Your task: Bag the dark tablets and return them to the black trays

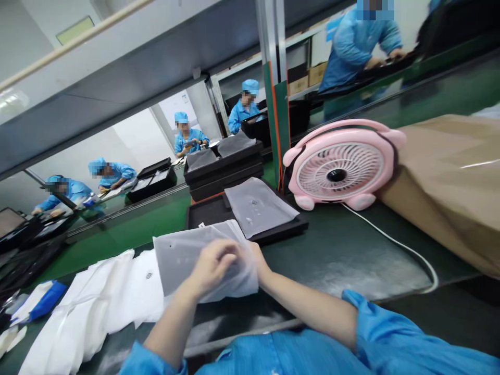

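Note:
My left hand (213, 265) is curled on a translucent grey bag (183, 258), its fingers pinching the bag's upper right part. My right hand (258, 259) reaches in from the right and goes behind the same bag. Only its wrist and heel show, and the fingers are covered. The bag is held just above the dark green belt (344, 250). Behind it lies a black tray (207, 211) with another grey bag (260, 205) on top.
White bags (97, 302) lie spread at the left. A pink fan (339, 166) with a white cable (398, 245) stands right of the tray, beside a brown paper package (453, 177). Stacked black trays (224, 169) sit further back. Several people in blue work along the line.

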A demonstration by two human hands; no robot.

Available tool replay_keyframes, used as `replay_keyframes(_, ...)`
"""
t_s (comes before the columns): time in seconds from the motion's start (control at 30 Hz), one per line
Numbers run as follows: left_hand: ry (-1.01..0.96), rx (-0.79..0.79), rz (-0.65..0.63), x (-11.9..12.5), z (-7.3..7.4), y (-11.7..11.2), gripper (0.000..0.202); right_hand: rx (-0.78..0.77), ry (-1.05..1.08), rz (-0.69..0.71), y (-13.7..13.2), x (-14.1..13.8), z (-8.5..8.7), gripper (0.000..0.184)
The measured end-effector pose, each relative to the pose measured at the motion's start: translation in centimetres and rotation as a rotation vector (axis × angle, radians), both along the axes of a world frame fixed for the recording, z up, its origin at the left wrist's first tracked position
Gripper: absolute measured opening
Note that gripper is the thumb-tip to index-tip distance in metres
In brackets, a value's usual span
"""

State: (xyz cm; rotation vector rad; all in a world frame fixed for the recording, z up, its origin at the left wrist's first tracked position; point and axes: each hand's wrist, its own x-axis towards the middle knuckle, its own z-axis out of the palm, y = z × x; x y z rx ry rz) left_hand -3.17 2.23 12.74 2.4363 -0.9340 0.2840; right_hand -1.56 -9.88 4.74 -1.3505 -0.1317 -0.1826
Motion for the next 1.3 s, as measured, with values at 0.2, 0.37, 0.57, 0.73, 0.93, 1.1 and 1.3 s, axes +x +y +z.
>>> replay_keyframes(0.2, 0.122, 0.228, 0.407, -0.1, 5.7, 5.8, 0.026, 0.037, -0.033, 0.167, -2.6, -1.1, 3.9, 0.033)
replay_keyframes(0.37, 0.136, -0.092, 0.490, -3.3, 4.6, 6.7, 0.029, -0.329, -0.283, 0.648, -7.3, -1.4, 5.5, 0.051)
replay_keyframes(0.57, 0.086, -0.246, 0.597, -2.1, 4.3, 7.8, 0.031, -1.406, -0.500, 0.147, -14.1, 2.4, 10.2, 0.036)
replay_keyframes(0.73, 0.104, -0.510, 0.764, 5.9, 2.7, 8.9, 0.034, -1.309, -0.513, -0.360, -16.5, 6.5, 13.6, 0.031)
replay_keyframes(0.93, 0.342, -0.897, 0.851, 16.3, -1.1, 6.9, 0.031, -1.268, -0.502, -0.241, -12.2, 10.5, 7.7, 0.035)
replay_keyframes(1.1, 0.272, -0.666, 0.898, 17.2, -1.2, 6.0, 0.029, -1.143, -0.456, -0.204, -7.2, 16.6, 10.6, 0.048)
replay_keyframes(1.3, 0.335, -0.412, 0.826, 15.9, -0.3, 6.7, 0.040, -1.272, -0.290, 0.379, 3.4, 22.8, 19.5, 0.048)
